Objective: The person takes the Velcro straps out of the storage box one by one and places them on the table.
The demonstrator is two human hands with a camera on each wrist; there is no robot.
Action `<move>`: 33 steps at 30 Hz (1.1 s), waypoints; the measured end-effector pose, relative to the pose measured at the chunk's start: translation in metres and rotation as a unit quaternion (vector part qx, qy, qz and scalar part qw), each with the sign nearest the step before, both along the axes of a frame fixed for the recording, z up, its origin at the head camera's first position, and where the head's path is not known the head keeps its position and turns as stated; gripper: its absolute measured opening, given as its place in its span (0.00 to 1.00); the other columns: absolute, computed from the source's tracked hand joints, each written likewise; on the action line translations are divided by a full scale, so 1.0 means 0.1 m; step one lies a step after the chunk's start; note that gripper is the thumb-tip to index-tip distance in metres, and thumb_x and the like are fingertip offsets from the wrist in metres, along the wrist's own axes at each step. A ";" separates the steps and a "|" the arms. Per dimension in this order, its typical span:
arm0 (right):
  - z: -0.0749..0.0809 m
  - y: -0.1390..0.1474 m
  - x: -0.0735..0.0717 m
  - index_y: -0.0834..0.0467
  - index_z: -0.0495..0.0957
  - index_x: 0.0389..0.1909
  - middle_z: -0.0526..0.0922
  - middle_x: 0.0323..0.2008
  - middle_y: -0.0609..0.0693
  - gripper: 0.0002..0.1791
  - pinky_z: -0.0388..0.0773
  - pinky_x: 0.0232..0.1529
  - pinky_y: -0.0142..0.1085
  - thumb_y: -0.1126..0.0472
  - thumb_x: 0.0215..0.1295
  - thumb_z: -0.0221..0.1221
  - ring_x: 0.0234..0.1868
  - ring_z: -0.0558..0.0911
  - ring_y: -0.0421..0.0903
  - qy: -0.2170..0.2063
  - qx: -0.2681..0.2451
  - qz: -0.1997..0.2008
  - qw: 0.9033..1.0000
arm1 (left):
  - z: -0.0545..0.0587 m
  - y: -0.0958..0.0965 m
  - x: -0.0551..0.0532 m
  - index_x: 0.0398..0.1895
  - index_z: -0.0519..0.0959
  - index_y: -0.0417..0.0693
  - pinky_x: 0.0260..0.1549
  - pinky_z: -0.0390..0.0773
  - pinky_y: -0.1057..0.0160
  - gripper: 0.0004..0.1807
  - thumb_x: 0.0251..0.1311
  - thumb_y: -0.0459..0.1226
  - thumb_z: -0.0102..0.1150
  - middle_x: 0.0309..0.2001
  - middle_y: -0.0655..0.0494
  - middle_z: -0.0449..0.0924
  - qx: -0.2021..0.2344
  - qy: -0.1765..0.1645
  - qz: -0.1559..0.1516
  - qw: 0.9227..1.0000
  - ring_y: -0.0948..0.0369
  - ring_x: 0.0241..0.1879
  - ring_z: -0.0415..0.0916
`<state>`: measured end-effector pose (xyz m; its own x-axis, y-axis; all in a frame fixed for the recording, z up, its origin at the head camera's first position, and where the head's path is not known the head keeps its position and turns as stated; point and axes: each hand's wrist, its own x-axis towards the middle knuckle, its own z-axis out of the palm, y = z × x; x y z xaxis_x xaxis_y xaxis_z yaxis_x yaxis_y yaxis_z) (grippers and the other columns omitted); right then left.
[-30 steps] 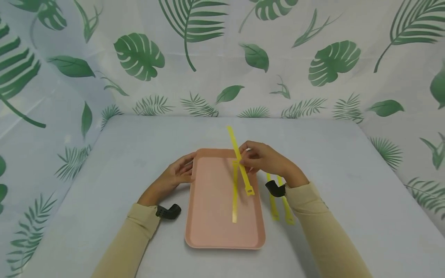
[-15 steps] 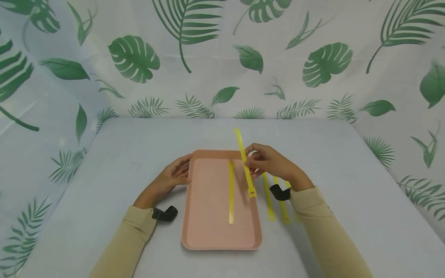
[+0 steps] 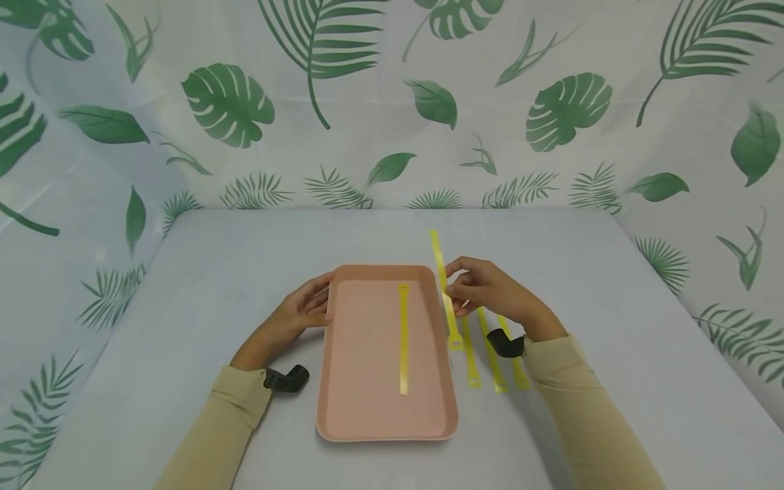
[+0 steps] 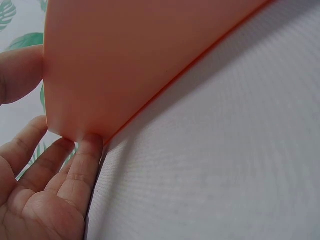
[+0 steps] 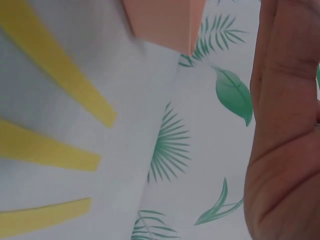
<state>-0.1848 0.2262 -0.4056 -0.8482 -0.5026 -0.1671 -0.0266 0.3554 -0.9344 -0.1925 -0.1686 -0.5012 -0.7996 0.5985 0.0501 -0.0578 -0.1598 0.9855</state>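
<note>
My left hand (image 3: 288, 320) rests against the left rim of a pink rectangular tray (image 3: 366, 354). In the left wrist view, its thumb and fingertips touch the outer wall of the tray (image 4: 110, 60). A yellow hook-and-loop cable tie (image 3: 403, 344) lies lengthwise on the tray floor, slotted head at the far end. Just past the right rim, my right hand (image 3: 490, 289) pinches a second yellow cable tie (image 3: 451, 320) near its middle, slotted head toward me. The right wrist view shows only part of that hand (image 5: 285, 125); its pinching fingertips are hidden there.
Three more yellow cable ties, the nearest to the tray (image 3: 471, 361) among them, lie side by side on the white tabletop (image 3: 582, 292), partly beneath my right hand and wrist. A leaf-printed cloth (image 3: 343, 102) hangs behind and at both sides.
My right hand has carried its cable tie rightward, from above the tray to beyond its right rim. The left hand stays at the tray, and the head view has shifted slightly.
</note>
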 end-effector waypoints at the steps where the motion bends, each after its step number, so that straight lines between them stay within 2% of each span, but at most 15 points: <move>1: 0.00 0.02 0.01 0.74 0.68 0.61 0.82 0.30 0.56 0.17 0.91 0.42 0.42 0.68 0.81 0.57 0.33 0.87 0.49 0.000 0.001 -0.001 1.000 | 0.00 0.00 0.00 0.87 0.45 0.33 0.68 0.75 0.68 0.47 0.71 0.21 0.57 0.86 0.31 0.45 0.000 0.001 0.000 1.000 0.34 0.84 0.45; 8: -0.01 0.15 0.05 0.73 0.68 0.61 0.83 0.30 0.57 0.17 0.91 0.42 0.41 0.67 0.81 0.58 0.32 0.87 0.49 -0.004 0.019 -0.017 1.000 | 0.00 0.01 0.00 0.88 0.45 0.34 0.68 0.76 0.68 0.46 0.72 0.22 0.57 0.86 0.32 0.46 -0.004 -0.001 -0.003 1.000 0.35 0.84 0.46; 16: -0.05 0.27 0.11 0.74 0.67 0.62 0.84 0.31 0.57 0.18 0.91 0.43 0.45 0.67 0.82 0.57 0.33 0.87 0.48 -0.020 0.019 -0.025 0.999 | 0.05 0.02 0.04 0.89 0.45 0.39 0.68 0.74 0.68 0.46 0.73 0.23 0.56 0.87 0.36 0.47 -0.014 -0.007 -0.003 1.000 0.38 0.84 0.47; 24: -0.10 0.38 0.16 0.74 0.67 0.62 0.83 0.30 0.57 0.18 0.91 0.41 0.41 0.68 0.82 0.57 0.32 0.85 0.47 -0.019 0.021 -0.031 0.999 | 0.05 0.01 0.05 0.89 0.47 0.43 0.69 0.74 0.69 0.45 0.75 0.23 0.55 0.87 0.41 0.49 -0.034 -0.007 0.003 0.999 0.42 0.85 0.49; 33: -0.13 0.51 0.22 0.74 0.67 0.63 0.83 0.30 0.58 0.19 0.91 0.41 0.42 0.67 0.82 0.57 0.31 0.86 0.48 -0.031 0.034 -0.053 0.998 | 0.03 0.00 0.04 0.89 0.46 0.41 0.69 0.74 0.69 0.46 0.75 0.25 0.57 0.87 0.38 0.48 -0.031 0.003 0.001 1.000 0.39 0.85 0.47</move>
<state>-0.1626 0.2775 -0.4188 -0.8835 -0.3957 -0.2506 0.0713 0.4151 -0.9070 -0.1887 -0.1685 -0.4982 -0.8009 0.5985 0.0175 -0.0516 -0.0981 0.9938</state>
